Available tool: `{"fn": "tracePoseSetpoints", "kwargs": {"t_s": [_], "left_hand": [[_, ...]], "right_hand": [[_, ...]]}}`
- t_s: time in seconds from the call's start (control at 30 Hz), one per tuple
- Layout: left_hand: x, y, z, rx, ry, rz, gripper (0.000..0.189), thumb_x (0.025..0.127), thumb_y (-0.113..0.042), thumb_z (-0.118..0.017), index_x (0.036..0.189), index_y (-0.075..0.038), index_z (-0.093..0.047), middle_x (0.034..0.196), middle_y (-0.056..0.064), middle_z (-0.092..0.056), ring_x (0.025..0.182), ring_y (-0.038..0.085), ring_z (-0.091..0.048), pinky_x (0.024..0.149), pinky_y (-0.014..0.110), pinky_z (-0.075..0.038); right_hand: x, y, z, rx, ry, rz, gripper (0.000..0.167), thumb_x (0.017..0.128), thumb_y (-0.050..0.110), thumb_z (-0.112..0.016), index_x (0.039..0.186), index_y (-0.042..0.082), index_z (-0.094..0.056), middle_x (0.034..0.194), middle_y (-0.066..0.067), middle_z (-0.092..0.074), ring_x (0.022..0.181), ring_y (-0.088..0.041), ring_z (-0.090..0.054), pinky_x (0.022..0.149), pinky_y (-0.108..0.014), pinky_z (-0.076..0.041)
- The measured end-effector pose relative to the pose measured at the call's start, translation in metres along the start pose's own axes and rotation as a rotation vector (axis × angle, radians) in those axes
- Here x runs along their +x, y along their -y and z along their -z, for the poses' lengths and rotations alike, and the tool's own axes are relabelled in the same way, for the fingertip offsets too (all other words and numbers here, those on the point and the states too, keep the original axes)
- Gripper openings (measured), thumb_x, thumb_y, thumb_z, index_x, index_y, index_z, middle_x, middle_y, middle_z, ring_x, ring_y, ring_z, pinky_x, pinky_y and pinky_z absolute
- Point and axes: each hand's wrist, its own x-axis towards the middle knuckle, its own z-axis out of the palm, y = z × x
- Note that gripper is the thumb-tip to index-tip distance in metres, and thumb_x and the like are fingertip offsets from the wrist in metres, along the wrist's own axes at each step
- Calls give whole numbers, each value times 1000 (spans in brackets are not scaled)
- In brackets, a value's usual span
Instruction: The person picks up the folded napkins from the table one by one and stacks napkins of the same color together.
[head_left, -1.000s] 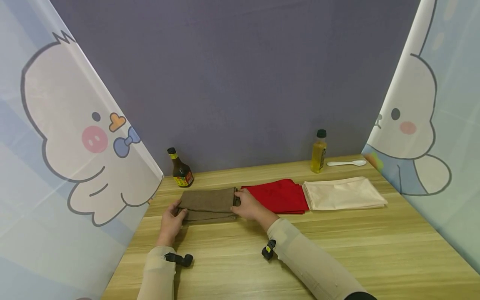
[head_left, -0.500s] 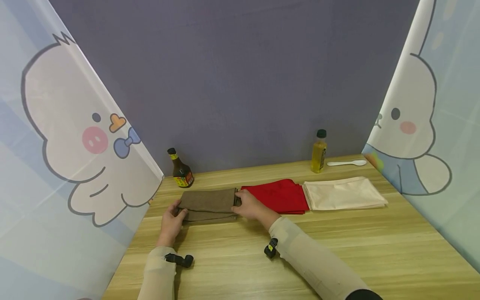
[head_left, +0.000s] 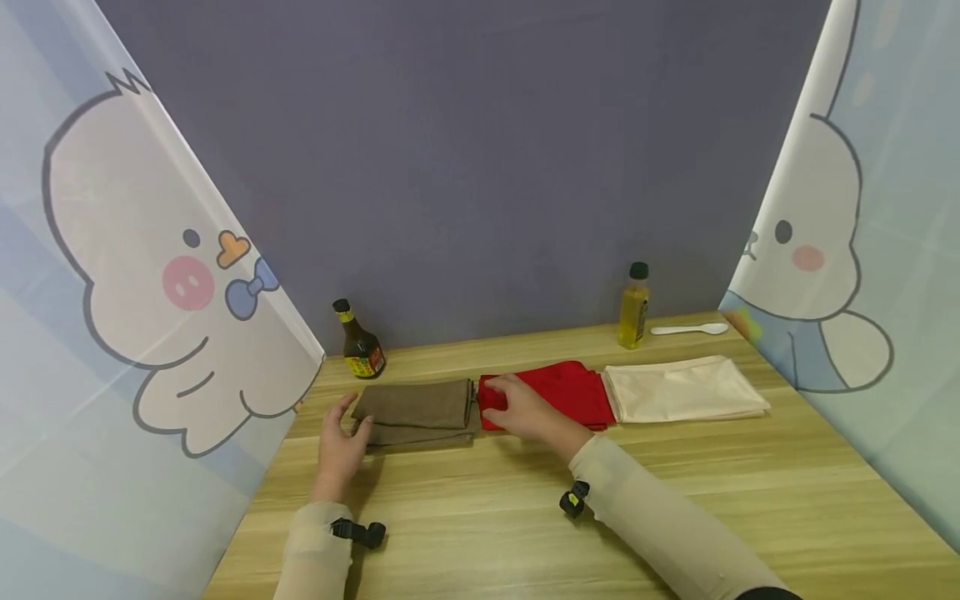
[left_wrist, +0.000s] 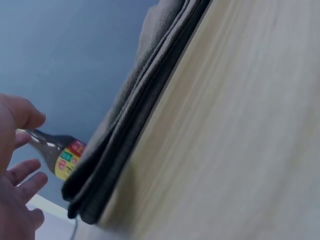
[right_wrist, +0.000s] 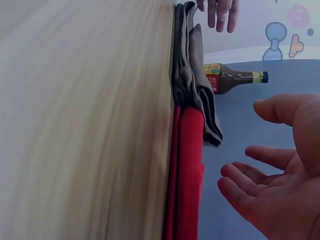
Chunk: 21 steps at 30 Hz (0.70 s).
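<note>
A folded brown cloth lies on the table at the left of a row. Beside its left end is my left hand, thumb and fingers spread; the left wrist view shows a gap between that hand and the cloth. My right hand hovers over the left part of a folded red cloth, its fingers apart and holding nothing. In the right wrist view the hand stands clear of the red cloth. A folded cream cloth continues the row on the right.
Behind the brown cloth stands a dark sauce bottle with a yellow label. A bottle of yellow oil and a white spoon are at the back right. Patterned side panels and a grey back panel border the wooden table.
My right hand has let go of the brown cloth's right end and moved right, above the red cloth. My left hand has loosened from the left end. The brown cloth stays in place.
</note>
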Motion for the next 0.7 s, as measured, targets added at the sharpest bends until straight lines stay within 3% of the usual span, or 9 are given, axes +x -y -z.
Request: {"fn": "tracePoseSetpoints", "kwargs": {"t_s": [0.2, 0.4, 0.7], "left_hand": [[-5, -16, -4, 18, -12, -89, 55, 102, -17, -71, 149, 1, -51, 151, 26, -47, 143, 45, -40, 118, 63, -29], [-11, -27, -8, -2, 29, -170, 60, 100, -22, -74, 151, -3, -50, 150, 22, -47, 143, 43, -41, 115, 66, -32], [-12, -29, -13, 38, 74, -274, 70, 95, -21, -80, 155, -6, -46, 154, 25, -41, 143, 47, -37, 114, 68, -30]], "right_hand": [[-22, -7, 24, -38, -29, 1, 57, 98, 24, -75, 149, 8, -56, 150, -10, -52, 136, -31, -54, 111, -49, -46], [-46, -15, 47, -97, -63, -12, 57, 97, 28, -77, 148, 13, -57, 146, -5, -53, 135, -29, -54, 109, -51, -47], [-78, -35, 82, -232, -111, -17, 67, 95, 33, -78, 152, 7, -54, 156, -17, -48, 145, -44, -42, 113, -63, -39]]}}
